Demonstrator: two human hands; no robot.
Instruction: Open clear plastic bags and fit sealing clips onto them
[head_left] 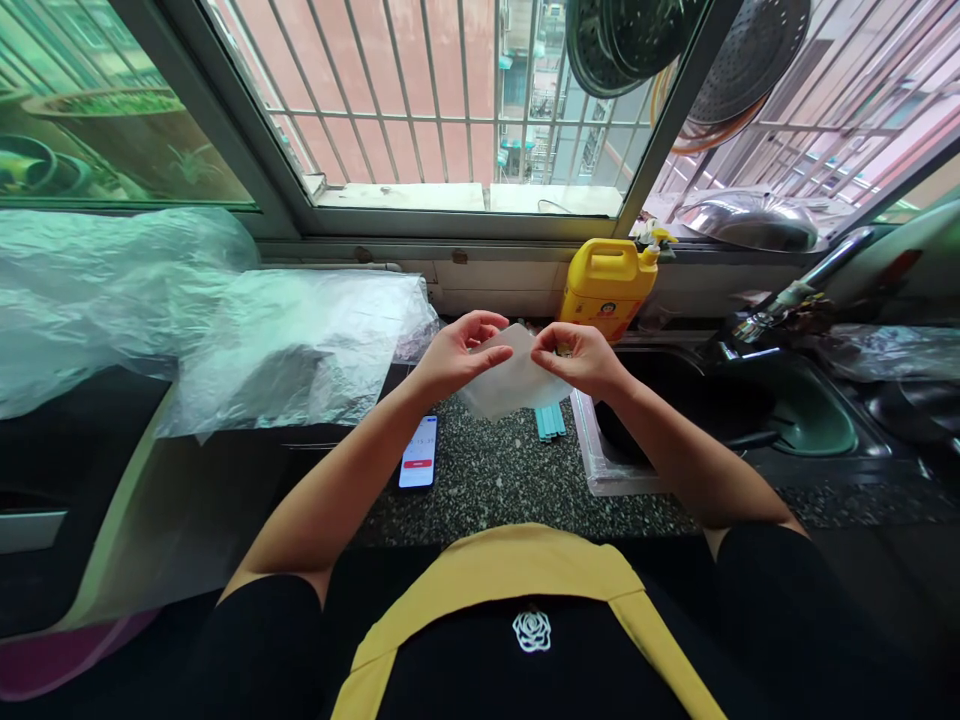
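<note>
A small, translucent whitish plastic bag (501, 390) hangs in front of me above the speckled stone counter (480, 470). My left hand (469, 355) holds its upper left part, with the thumb across the plastic and the fingers curled above. My right hand (585, 358) pinches the upper right edge between thumb and fingers. Just below the bag lie several light-blue strips (550, 422) side by side on the stone. To the left, a phone (418, 452) with a lit screen lies under my left forearm.
A yellow jug (609, 285) with a pump stands behind my right hand. On the right are a clear-wrapped flat tray (626, 480), a dark sink (810, 410) and a faucet (780, 300). Plastic sheeting (292, 340) covers things on the left. A barred window fills the back.
</note>
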